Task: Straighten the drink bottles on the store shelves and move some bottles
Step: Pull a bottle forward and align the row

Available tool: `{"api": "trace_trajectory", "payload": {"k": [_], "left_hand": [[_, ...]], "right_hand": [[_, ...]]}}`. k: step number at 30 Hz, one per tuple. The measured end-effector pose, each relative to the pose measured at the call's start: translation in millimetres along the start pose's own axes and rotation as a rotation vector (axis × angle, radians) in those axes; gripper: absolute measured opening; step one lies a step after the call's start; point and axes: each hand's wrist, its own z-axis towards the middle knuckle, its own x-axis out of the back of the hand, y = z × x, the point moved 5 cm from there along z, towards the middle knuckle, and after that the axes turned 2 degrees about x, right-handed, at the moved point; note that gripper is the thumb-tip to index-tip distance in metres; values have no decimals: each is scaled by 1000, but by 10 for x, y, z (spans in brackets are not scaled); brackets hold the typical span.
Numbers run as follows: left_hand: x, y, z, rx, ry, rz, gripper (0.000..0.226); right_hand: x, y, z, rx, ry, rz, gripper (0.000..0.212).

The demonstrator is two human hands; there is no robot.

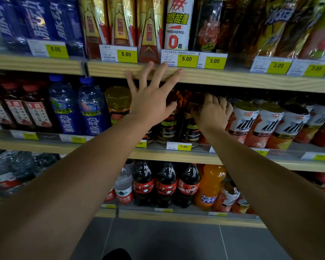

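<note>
Now | right hand (213,114) grips dark bottle (190,126) | left hand (151,98) spread beside it

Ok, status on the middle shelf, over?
Left hand open, spread. Right hand gripping dark bottle. Upper shelf edge close overhead.

Yellow price tags (126,54) marked 5.00 and 3.00 line the front edge of the top wooden shelf (233,77); tags marked 7.00 (183,146) line the middle shelf edge. Grey floor tiles (167,241) lie below the bottom shelf.
</note>
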Motion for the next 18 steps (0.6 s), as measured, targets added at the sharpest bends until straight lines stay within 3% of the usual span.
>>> {"api": "trace_trajectory", "payload": {"k": [6, 18], "left_hand": [[-28, -3, -5, -4, 12, 18, 84], [-54, -2, -2, 1, 20, 36, 86]], "right_hand": [[39, -20, 139, -17, -80, -22, 86], [-12, -51, 159, -28, -55, -63, 78]]}}
